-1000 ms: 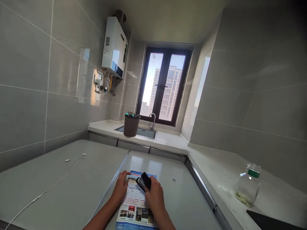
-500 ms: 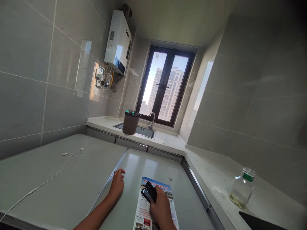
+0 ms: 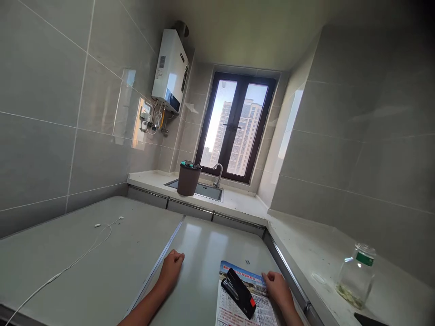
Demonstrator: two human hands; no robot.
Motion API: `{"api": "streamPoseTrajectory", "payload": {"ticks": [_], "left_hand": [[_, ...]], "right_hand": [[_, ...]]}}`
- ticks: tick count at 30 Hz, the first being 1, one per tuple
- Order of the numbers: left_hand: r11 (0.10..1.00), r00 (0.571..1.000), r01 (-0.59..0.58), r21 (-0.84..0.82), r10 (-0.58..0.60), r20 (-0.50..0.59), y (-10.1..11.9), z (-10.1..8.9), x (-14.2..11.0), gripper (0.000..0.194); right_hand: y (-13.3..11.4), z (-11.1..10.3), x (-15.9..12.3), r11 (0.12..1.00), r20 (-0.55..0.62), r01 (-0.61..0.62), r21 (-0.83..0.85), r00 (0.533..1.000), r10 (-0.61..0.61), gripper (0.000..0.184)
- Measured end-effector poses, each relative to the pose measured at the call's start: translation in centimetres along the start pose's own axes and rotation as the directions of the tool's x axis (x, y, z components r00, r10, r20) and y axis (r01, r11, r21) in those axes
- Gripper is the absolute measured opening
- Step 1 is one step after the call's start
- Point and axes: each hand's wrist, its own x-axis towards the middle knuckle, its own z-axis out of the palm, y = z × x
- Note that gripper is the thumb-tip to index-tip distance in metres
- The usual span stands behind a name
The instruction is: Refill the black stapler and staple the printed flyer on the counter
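Note:
A black stapler [image 3: 239, 293] with a red tab at its rear lies at a slant on a printed flyer [image 3: 227, 312] with a blue top band. At the flyer's right edge is my right hand [image 3: 279, 290], its thumb and fingers closed on the paper near the upper corner. My left hand [image 3: 170, 268] rests to the left of the flyer by the table seam, fingers curled in, with nothing visible in them. Just beyond the flyer's top edge lie a few small staples [image 3: 247, 261].
A white cable [image 3: 73, 262] trails over the left part of the table [image 3: 142, 240]. On the right counter stands a glass jar [image 3: 356, 276] with a green label. Farther back, a brown bin [image 3: 189, 180] sits at the sink [image 3: 212, 192] below the window.
My right hand has let go of the stapler, leaving it on the flyer, and moved right to the paper's edge. The fingers of my left hand have curled in more. The view has shifted slightly.

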Motion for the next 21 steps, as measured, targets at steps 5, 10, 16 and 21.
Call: {"api": "streamPoseTrajectory", "payload": {"ticks": [5, 10, 16, 21], "left_hand": [[1.000, 1.000, -0.010, 0.005, 0.010, -0.018, -0.2, 0.2, 0.2, 0.039], [1.000, 1.000, -0.001, 0.010, 0.001, -0.024, -0.1, 0.2, 0.2, 0.038], [1.000, 1.000, -0.007, -0.004, 0.007, -0.011, 0.1, 0.1, 0.0, 0.037], [1.000, 1.000, -0.004, -0.007, 0.004, -0.020, -0.1, 0.2, 0.0, 0.038]], "right_hand": [[2.6, 2.1, 0.2, 0.994, 0.093, 0.031, -0.107, 0.995, -0.021, 0.029], [3.0, 2.8, 0.3, 0.988, 0.121, 0.062, -0.141, 0.992, -0.045, 0.027], [2.9, 2.8, 0.3, 0.988, 0.119, 0.068, -0.136, 0.992, -0.052, 0.026], [3.1, 3.0, 0.4, 0.989, 0.111, 0.060, -0.133, 0.993, -0.046, 0.026]]}}
